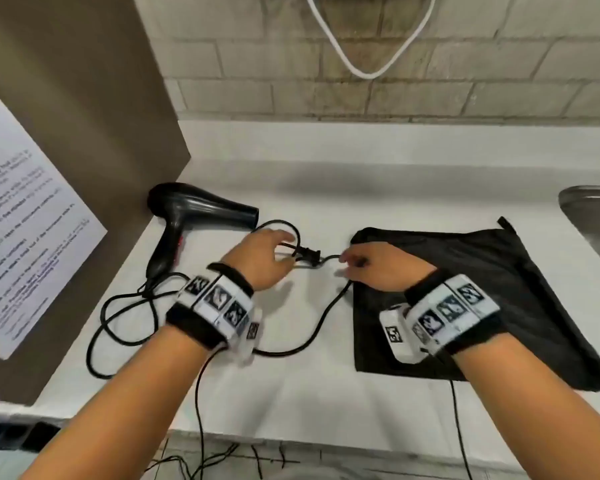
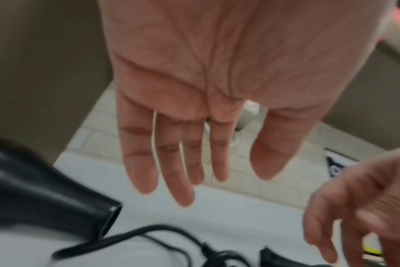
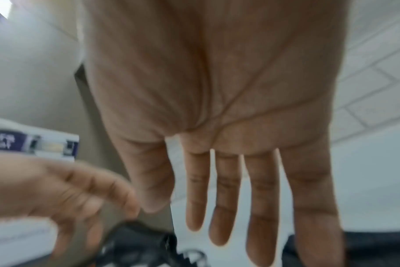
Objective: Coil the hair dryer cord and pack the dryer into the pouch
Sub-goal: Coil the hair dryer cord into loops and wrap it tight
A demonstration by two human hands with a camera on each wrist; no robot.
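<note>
White counter [image 1: 309, 403], smooth and matte, runs under a wall of pale rectangular tiles [image 1: 257, 64], from which a white cable [image 1: 368, 72] hangs in a loop. At far left a brown panel [image 1: 84, 98] stands upright against the counter edge and carries a printed notice [image 1: 32, 220] with purple and grey text too blurred to read. Just beside the panel lies the dryer [image 1: 194, 209], glossy black plastic, on its side with its round nozzle pointing right and its handle towards the counter's near edge. Its black cord [image 1: 118, 327] sprawls in loose loops from the handle, passes under the left wrist and curves up to the plug [image 1: 309, 256], which lies on the counter between the two hands. The left hand [image 1: 262, 259] hovers over a cord loop just left of the plug; the wrist view shows its fingers [image 2: 171, 162] straight and spread, holding nothing. The right hand [image 1: 381, 266] is released too, its fingers [image 3: 263, 198] stretched out flat, their tips near the cord right of the plug; whether they touch it cannot be told. Under that hand the pouch [image 1: 482, 289], flat black matte fabric with a small tab at its far corner, lies on the counter. At far right the rim of a steel sink [image 1: 593, 209] shows. Both wrists wear black bands with white marker tiles.
</note>
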